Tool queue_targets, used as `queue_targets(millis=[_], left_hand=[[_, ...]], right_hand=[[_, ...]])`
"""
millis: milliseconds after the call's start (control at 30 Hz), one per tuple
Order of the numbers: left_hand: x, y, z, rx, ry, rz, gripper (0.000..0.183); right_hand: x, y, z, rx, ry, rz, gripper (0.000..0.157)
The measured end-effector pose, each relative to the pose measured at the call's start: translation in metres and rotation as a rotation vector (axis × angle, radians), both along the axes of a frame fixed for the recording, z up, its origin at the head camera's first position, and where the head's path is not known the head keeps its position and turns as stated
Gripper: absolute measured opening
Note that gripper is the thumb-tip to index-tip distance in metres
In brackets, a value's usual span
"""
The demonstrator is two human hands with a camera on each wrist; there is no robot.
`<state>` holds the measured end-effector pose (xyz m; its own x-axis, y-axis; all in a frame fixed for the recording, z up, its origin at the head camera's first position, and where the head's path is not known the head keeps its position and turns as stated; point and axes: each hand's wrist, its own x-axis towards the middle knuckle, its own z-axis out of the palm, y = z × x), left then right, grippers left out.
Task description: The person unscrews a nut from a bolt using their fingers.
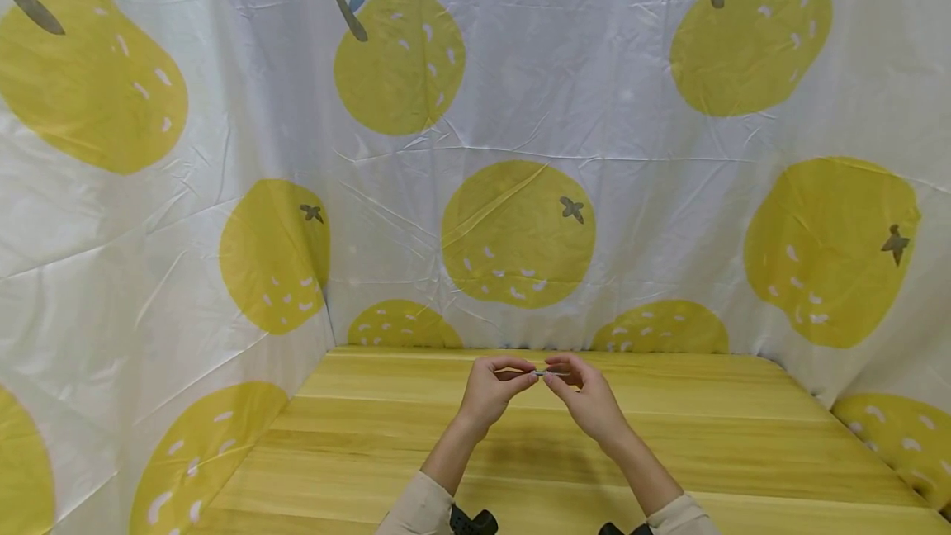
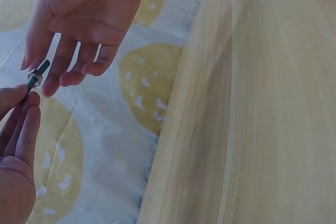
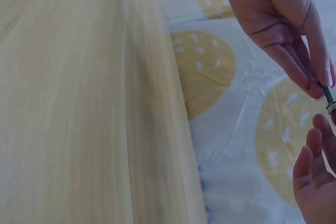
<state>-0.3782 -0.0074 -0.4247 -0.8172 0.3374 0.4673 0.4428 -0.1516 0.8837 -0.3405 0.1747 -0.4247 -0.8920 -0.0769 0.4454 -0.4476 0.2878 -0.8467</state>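
hands [image 1: 541,395] raised, fingertips pinching small bolt [image 1: 551,372]

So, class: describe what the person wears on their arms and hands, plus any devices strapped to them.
Both hands, the left hand and the right hand, are bare, with no gloves or rings visible. Light beige sleeves cover the arms below bare forearms. A small black device sits at each sleeve's edge, low in the head view. No cables show.

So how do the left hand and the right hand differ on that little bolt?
In the head view the left hand pinches the small bolt at its left end, the right hand at its right end. The left forearm comes in from lower left, the right from lower right. Both hold it above the wooden table.
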Motion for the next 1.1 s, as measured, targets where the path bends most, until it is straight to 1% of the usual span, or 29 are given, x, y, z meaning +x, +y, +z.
queue_targets(millis=[67,233,333,433,600,700,867,967,1100], left_hand=[[0.003,0.0,0.003,-0.003,0.006,-0.001,0.018],[0.016,-0.001,0.014,0.004,0.017,-0.005,0.016],[0.02,-0.001,0.016,0.005,0.021,0.001,0.016],[0.021,-0.001,0.016,0.001,0.025,0.011,0.016],[0.02,-0.002,0.015,0.003,0.032,-0.007,0.017],[0.019,-0.002,0.015,0.007,0.032,-0.011,0.015],[0.02,-0.002,0.016,-0.005,0.032,0.001,0.016],[0.02,-0.002,0.016,-0.008,0.039,0.0,0.018],[0.02,-0.002,0.017,-0.007,0.044,-0.005,0.018]], right_hand=[[-0.001,0.0,0.0,-0.004,-0.005,-0.003,0.026],[-0.001,0.002,-0.001,-0.013,0.021,-0.005,0.02],[0.0,0.002,-0.001,-0.01,0.028,0.0,0.025],[0.0,0.002,-0.001,-0.014,0.009,0.009,0.03],[-0.002,0.002,-0.002,-0.022,-0.016,-0.001,0.023],[-0.002,0.003,-0.002,-0.024,-0.005,-0.002,0.02],[-0.001,0.002,-0.001,-0.015,-0.001,0.005,0.029],[-0.001,0.001,0.0,-0.005,-0.017,0.008,0.029],[0.001,0.001,0.001,-0.009,-0.023,0.025,0.023]])
